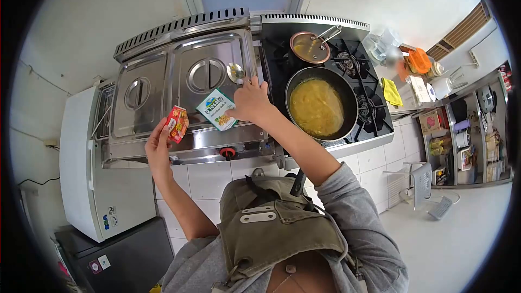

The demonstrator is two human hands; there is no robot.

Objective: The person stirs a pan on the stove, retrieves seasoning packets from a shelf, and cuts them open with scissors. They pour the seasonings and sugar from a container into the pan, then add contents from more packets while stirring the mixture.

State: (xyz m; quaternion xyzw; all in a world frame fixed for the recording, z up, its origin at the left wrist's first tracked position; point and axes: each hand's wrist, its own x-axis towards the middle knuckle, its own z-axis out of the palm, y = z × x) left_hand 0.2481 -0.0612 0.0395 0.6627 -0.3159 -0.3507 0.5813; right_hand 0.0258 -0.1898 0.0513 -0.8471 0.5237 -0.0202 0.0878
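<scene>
My left hand (158,144) pinches a small red and yellow sachet (177,123) above the front edge of the steel warmer. My right hand (252,101) reaches over the warmer's lid, fingers stretched forward and thumb apart from them. Its thumb is at the right edge of a white and green seasoning packet (216,109) marked Desaku. Just ahead of its fingertips is a metal spoon (235,72) with yellowish bits in its bowl; the handle's end is hidden by the hand. A dark frying pan (354,103) with yellow-brown sauce (316,102) stands on the stove to the right.
A lidded copper-coloured pot (310,48) sits at the back of the black gas stove (374,95). Steel lids (138,95) cover the warmer. Right of the stove, a counter bears a yellow cloth (391,92) and an orange container (418,61). A white freezer (81,146) is at left.
</scene>
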